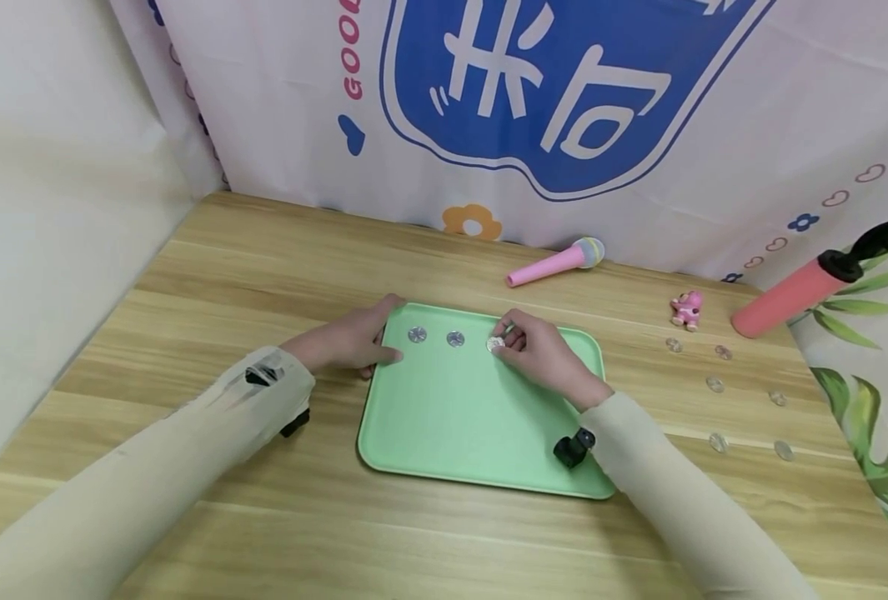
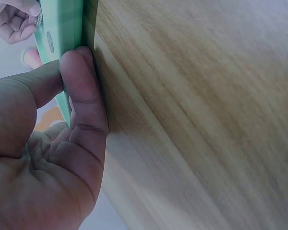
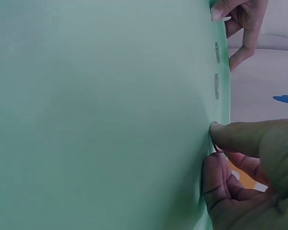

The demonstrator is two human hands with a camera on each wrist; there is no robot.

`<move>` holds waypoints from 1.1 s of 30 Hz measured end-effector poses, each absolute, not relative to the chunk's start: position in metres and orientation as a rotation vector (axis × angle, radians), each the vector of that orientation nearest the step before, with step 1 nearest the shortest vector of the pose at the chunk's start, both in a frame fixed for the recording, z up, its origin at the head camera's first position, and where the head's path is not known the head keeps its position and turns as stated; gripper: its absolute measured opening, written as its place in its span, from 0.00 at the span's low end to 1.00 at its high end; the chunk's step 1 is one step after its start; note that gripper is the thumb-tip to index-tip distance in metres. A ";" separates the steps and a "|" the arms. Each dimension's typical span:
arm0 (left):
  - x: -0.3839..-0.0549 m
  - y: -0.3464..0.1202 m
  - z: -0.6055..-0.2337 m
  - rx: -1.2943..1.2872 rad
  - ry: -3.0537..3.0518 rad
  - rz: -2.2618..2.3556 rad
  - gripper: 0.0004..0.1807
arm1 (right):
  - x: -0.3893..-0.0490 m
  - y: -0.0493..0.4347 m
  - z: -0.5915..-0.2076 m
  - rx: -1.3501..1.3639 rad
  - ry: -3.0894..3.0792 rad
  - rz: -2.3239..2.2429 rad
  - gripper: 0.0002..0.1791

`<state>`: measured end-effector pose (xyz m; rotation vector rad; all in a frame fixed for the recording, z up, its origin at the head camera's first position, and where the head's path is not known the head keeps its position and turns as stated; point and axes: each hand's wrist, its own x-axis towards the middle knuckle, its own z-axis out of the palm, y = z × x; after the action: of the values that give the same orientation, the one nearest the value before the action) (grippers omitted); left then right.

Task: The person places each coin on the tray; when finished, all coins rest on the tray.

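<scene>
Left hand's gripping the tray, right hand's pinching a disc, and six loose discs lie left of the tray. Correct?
No: the six loose discs lie right of the tray, as the head view shows. The left hand does grip the tray, the right hand a silvery disc.

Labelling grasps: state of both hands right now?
Left hand: closed, gripping the green tray by its edge.
Right hand: closed, pinching a silvery disc.
</scene>
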<state>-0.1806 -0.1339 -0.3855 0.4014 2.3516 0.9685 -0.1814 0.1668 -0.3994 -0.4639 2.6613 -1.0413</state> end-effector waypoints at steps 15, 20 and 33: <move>-0.181 -0.133 -0.385 0.399 2.359 0.953 0.44 | -0.182 0.168 -0.401 -0.508 2.660 -1.036 0.07; -0.181 -0.133 -0.384 0.402 2.353 0.955 0.44 | -0.182 0.169 -0.402 -0.505 2.660 -1.045 0.07; -0.182 -0.134 -0.384 0.381 2.330 0.971 0.43 | -0.184 0.183 -0.394 -0.480 2.605 -1.090 0.11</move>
<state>-0.1816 -0.1344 -0.3842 0.3814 2.3304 0.9705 -0.1841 0.1826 -0.3945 -0.4801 2.6050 -1.0900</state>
